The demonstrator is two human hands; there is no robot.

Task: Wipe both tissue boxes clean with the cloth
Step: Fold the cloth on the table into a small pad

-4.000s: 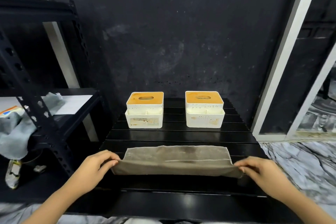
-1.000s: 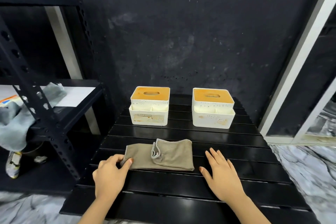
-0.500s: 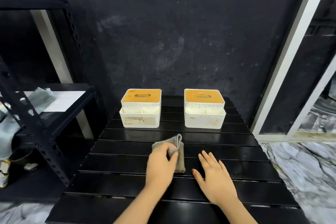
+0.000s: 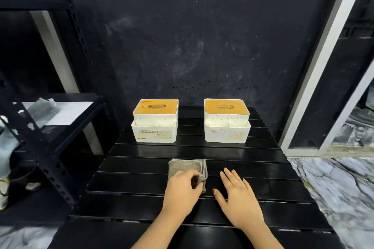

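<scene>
A black slatted table (image 4: 202, 218) stands against a dark, scuffed wall (image 4: 202, 36), with marbled floor (image 4: 344, 188) to its right and a black metal rack (image 4: 40, 147) to its left. From where I watch through the head camera, two white tissue boxes with orange lids sit side by side at the table's far edge, apart from each other: the left box (image 4: 155, 125) carries a stained label on its front, and the right box (image 4: 227, 125) shows brownish marks and dark specks. Nearer me, a grey cloth (image 4: 187, 166), folded into a small pad, lies on the slats in front of the gap between the boxes. The left hand (image 4: 182, 192) rests on the cloth's near part, its fingers curled down onto the fabric and gripping the right-hand folded edge, which is bunched up. The right hand (image 4: 236, 194) lies flat on the table just right of the cloth, fingers straight and spread, holding nothing and not touching the cloth. On the rack's shelf lie a pale rag (image 4: 43, 107) and a white sheet (image 4: 66, 113).
</scene>
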